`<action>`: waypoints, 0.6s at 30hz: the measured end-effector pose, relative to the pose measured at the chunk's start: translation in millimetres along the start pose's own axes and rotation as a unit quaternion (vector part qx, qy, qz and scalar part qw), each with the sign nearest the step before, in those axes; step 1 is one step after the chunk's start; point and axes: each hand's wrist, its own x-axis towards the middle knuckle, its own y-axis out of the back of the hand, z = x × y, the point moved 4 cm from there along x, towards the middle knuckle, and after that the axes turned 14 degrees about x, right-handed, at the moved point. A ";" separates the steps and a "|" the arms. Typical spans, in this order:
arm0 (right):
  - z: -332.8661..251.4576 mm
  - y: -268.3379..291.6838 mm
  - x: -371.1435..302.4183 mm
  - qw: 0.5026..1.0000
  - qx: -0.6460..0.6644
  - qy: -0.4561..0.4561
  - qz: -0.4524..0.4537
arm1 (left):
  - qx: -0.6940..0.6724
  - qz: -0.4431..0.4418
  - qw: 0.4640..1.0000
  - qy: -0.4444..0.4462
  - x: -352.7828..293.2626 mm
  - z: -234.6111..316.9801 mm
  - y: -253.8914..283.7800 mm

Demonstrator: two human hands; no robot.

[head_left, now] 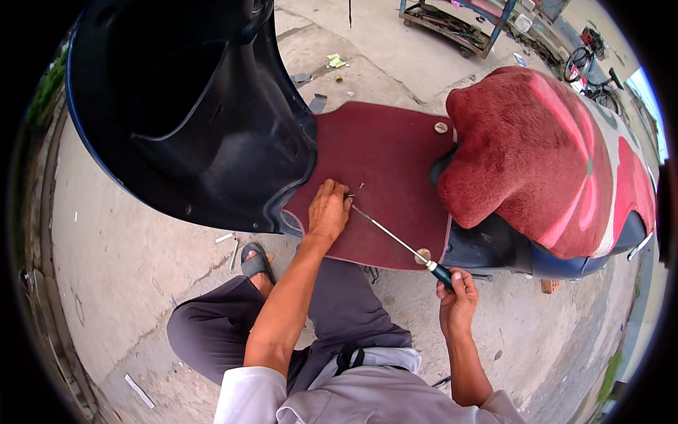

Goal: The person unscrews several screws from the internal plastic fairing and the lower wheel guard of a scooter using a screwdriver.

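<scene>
My right hand (458,300) grips the dark handle of a long screwdriver (388,232). Its thin metal shaft slants up and left across the dark red floor mat (395,159) of a scooter. The tip ends close to the fingers of my left hand (330,210), which rests on the mat's left part. Those fingers are pinched at a small metal screw (350,196), partly covered by the fingertips. Just beyond them lies another small screw (362,185), loose on the mat. Two round pale fasteners (441,128) sit at the mat's right corners.
The scooter's black front panel (233,141) rises on the left. A red patterned plush cover (522,148) drapes the seat on the right. Beyond stand a wheeled metal cart (455,28) and a bicycle (590,67). Litter and a brick piece (550,286) lie on the concrete.
</scene>
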 end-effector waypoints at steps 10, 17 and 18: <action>57.0 -72.2 9.1 0.990 0.058 -0.111 -0.062 | -0.574 -0.241 0.740 0.254 -79.0 -4.5 104.3; 109.6 -102.9 18.1 0.974 -0.053 -0.161 -0.151 | -0.654 -0.044 0.635 0.409 -115.4 -85.0 75.5; 109.5 -100.2 20.3 0.974 -0.078 -0.145 -0.154 | -0.646 -0.046 0.636 0.420 -115.4 -89.8 60.6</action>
